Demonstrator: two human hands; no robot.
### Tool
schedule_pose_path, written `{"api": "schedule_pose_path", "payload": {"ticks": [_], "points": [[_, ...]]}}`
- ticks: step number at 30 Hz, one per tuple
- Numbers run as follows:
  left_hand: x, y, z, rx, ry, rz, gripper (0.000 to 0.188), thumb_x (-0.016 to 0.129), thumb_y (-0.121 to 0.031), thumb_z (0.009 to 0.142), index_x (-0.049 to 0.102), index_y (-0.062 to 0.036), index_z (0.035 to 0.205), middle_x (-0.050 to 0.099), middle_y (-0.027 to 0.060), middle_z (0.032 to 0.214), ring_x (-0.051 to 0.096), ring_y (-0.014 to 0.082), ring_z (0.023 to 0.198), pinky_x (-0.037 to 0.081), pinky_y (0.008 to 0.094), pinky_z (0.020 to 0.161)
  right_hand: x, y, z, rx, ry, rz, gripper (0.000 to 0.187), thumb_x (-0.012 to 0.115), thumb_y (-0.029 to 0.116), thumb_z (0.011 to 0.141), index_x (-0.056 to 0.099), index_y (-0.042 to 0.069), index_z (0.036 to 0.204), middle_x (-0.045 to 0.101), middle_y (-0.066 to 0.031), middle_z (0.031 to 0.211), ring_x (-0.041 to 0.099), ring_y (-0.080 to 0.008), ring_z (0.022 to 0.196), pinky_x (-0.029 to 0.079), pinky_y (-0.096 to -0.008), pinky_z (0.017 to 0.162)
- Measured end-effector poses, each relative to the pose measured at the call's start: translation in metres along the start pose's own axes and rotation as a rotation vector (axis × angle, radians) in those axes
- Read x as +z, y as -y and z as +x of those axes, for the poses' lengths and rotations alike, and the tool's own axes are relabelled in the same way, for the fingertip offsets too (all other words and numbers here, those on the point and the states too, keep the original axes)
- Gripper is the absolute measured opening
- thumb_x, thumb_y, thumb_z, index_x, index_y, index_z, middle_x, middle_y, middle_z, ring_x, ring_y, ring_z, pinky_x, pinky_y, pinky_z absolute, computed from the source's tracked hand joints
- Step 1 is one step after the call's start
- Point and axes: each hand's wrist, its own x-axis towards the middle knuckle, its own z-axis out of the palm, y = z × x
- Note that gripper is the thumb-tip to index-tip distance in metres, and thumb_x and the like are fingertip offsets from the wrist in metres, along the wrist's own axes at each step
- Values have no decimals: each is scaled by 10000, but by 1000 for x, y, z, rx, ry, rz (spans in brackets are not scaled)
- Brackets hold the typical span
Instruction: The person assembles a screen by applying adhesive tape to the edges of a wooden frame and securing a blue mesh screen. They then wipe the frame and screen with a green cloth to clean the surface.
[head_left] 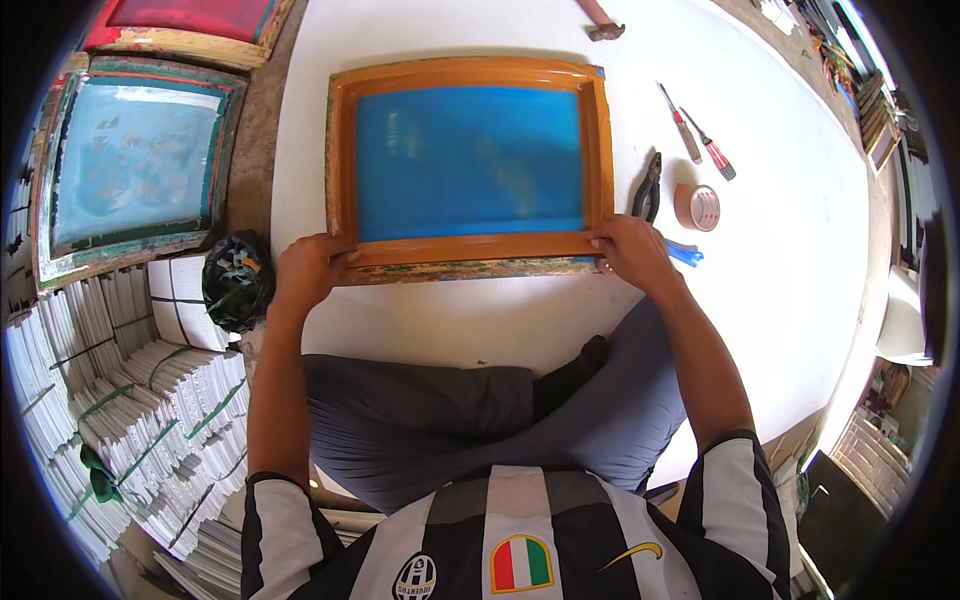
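A wooden screen printing frame with blue mesh lies in front of me on a white surface. Brown tape or coating covers the frame's inner border, and its near outer edge shows worn, paint-stained wood. My left hand grips the near left corner, thumb on top and fingers curled round the side. At the near right corner my right hand holds the frame the same way. Beside the right hand are pliers with black handles, a roll of brown tape and a blue-handled tool, partly hidden by the hand.
Two screwdrivers and a hammer lie farther off on the white surface. To the left stand another framed screen, a red screen, a black plastic bag and tied stacks of paper. My crossed legs are close below the frame.
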Motion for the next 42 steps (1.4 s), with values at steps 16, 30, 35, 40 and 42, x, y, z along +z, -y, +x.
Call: {"api": "schedule_pose_path", "payload": {"ticks": [16, 30, 35, 40, 42], "points": [[-9, 3, 20, 57, 203, 186, 173, 731, -276, 892, 823, -131, 914, 736, 160, 851, 707, 377, 822, 547, 486, 747, 5, 6, 3, 64, 112, -58, 200, 636, 150, 966, 799, 89, 1066, 753, -80, 812, 726, -270, 893, 524, -416, 862], [-17, -14, 27, 56, 387, 303, 164, 688, -234, 913, 819, -158, 976, 731, 160, 865, 709, 370, 841, 545, 489, 763, 6, 10, 5, 75, 204, -187, 207, 631, 175, 980, 804, 114, 1078, 747, -117, 1022, 712, -323, 984, 538, -449, 857], [-17, -9, 26, 92, 380, 348, 157, 676, -210, 921, 819, -156, 956, 732, 155, 861, 715, 356, 849, 542, 483, 749, 1, 15, 7, 63, 229, -199, 210, 634, 172, 978, 805, 124, 1090, 747, -116, 1020, 713, -320, 973, 540, -445, 848], [-14, -5, 26, 136, 357, 348, 144, 678, -196, 913, 808, -133, 905, 735, 150, 856, 720, 353, 813, 538, 484, 732, 3, 12, 8, 45, 237, -201, 213, 639, 153, 962, 806, 130, 1091, 748, -119, 1035, 713, -319, 980, 543, -449, 854], [-13, -7, 27, 141, 372, 371, 143, 680, -197, 910, 804, -129, 887, 733, 154, 850, 721, 354, 798, 538, 483, 727, 3, 13, 9, 53, 258, -214, 219, 635, 139, 955, 807, 131, 1091, 748, -120, 1047, 713, -319, 992, 544, -451, 863]]}}
